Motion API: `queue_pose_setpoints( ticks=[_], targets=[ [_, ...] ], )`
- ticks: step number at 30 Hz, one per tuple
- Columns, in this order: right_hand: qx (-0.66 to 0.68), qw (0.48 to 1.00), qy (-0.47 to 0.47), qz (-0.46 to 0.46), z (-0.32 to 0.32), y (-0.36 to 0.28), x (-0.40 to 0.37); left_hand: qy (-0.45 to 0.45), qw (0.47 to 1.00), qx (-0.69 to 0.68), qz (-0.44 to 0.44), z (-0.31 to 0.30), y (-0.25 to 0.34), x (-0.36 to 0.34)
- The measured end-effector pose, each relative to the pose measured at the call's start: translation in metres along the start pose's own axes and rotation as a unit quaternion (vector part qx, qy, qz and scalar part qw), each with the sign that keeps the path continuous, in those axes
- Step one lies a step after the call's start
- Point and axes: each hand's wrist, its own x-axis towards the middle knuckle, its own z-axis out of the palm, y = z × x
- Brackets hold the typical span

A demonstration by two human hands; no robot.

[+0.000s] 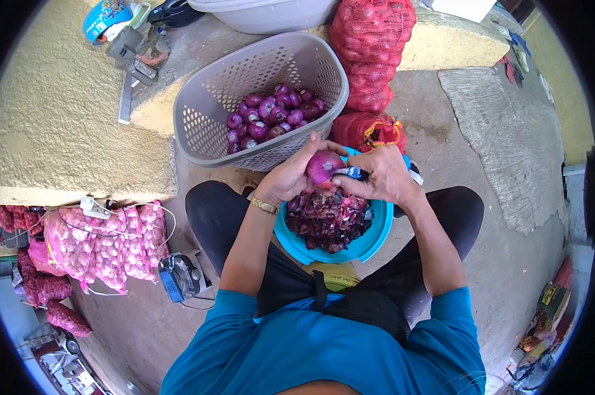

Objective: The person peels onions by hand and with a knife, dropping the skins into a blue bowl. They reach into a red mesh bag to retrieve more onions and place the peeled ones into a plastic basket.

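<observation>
My left hand (293, 172) is closed around a red onion (324, 166), its purple surface facing up. In my right hand (384, 174) is a small knife (350, 173) with a dark and light handle; its blade is mostly hidden against the onion. Both hands are over a turquoise basin (289, 241) that holds a heap of dark onion skins (329, 220). Beyond them, a grey perforated laundry-type basket (202, 148) holds many peeled-looking purple onions (271, 117).
A full red mesh sack of onions (371, 52) stands behind the basket, with an opened red sack (360, 130) below it. Mesh bags of pale bulbs (110, 243) hang at left beside a power strip (95, 208). A blue-grey device (179, 278) rests on the floor.
</observation>
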Motion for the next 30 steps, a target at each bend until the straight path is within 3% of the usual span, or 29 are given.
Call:
queue_pose_setpoints(
  ticks=[2, 4, 8, 10, 15, 17, 18, 20, 23, 27, 29, 30],
  targets=[
    [-0.007, 1.000, 0.009, 0.005, -0.002, 0.000, 0.000, -0.014, 0.998, -0.055, 0.036, 0.005, 0.000, 0.001],
    [-0.014, 1.000, 0.017, 0.010, -0.003, -0.001, 0.001, 0.015, 0.997, 0.020, 0.076, 0.001, -0.006, 0.008],
    [-0.021, 0.998, -0.049, -0.023, 0.000, -0.004, -0.001, 0.030, 0.997, 0.060, 0.046, -0.011, -0.011, 0.018],
    [-0.044, 0.994, -0.098, -0.036, 0.001, -0.013, -0.004, 0.112, 0.989, 0.071, 0.071, -0.014, -0.008, 0.018],
    [-0.023, 0.989, -0.126, -0.077, 0.004, -0.008, -0.009, 0.138, 0.987, 0.043, 0.064, -0.020, 0.004, 0.011],
    [0.017, 0.995, -0.097, -0.030, -0.007, -0.008, -0.003, 0.169, 0.983, 0.001, 0.073, -0.011, 0.003, 0.011],
    [0.017, 0.995, -0.097, -0.029, -0.009, -0.009, 0.000, 0.169, 0.983, 0.001, 0.073, -0.014, 0.003, 0.010],
    [0.074, 0.996, 0.030, 0.026, -0.011, -0.008, 0.004, 0.028, 0.998, 0.007, 0.047, -0.023, 0.003, 0.008],
    [0.030, 0.996, 0.058, 0.056, -0.012, 0.000, 0.005, 0.053, 0.997, -0.031, 0.047, -0.016, 0.001, 0.007],
    [0.017, 0.998, 0.016, 0.057, -0.014, 0.000, 0.009, 0.052, 0.998, -0.021, 0.039, -0.004, 0.008, 0.002],
    [0.007, 0.998, 0.011, 0.054, -0.013, 0.001, 0.009, 0.058, 0.989, 0.106, 0.089, -0.005, 0.006, 0.004],
    [-0.002, 0.999, 0.006, 0.051, -0.012, 0.002, 0.009, 0.059, 0.989, 0.105, 0.089, -0.007, 0.004, 0.006]
  ],
)
